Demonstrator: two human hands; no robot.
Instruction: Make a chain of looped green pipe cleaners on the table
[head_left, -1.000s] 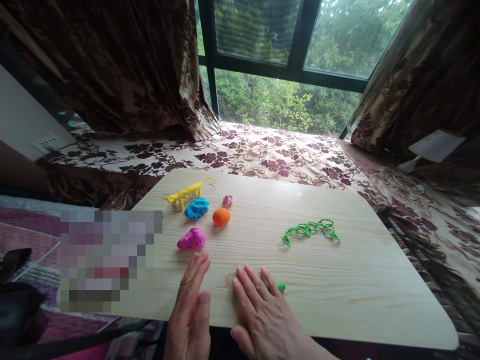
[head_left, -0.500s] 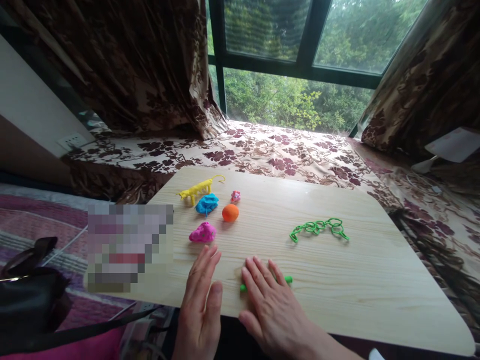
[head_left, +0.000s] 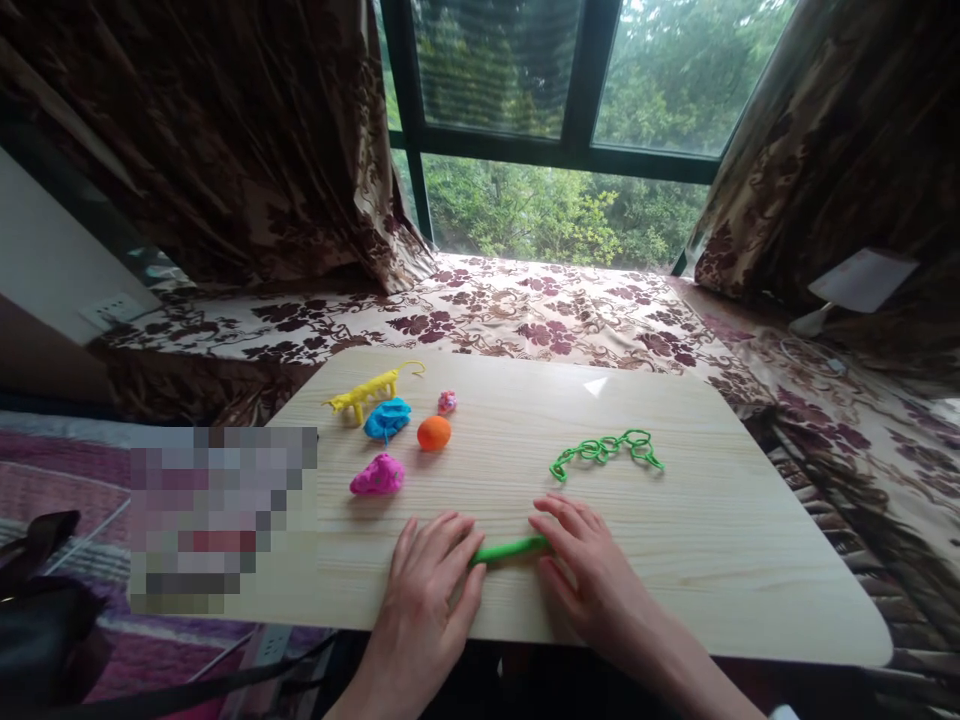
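I see the left hand point(head_left: 427, 590) and right hand point(head_left: 592, 565) lightly gripping opposite ends of the green roll point(head_left: 510, 550); shaping seems underway, next calling for gentle, even pressure.

The green roll point(head_left: 510, 550) is thin, smooth and almost straight. It stretches crosswise over the near part of the wooden table point(head_left: 712, 560), its right end slightly farther away. The left hand point(head_left: 431, 575) and right hand point(head_left: 589, 555) hold its ends.
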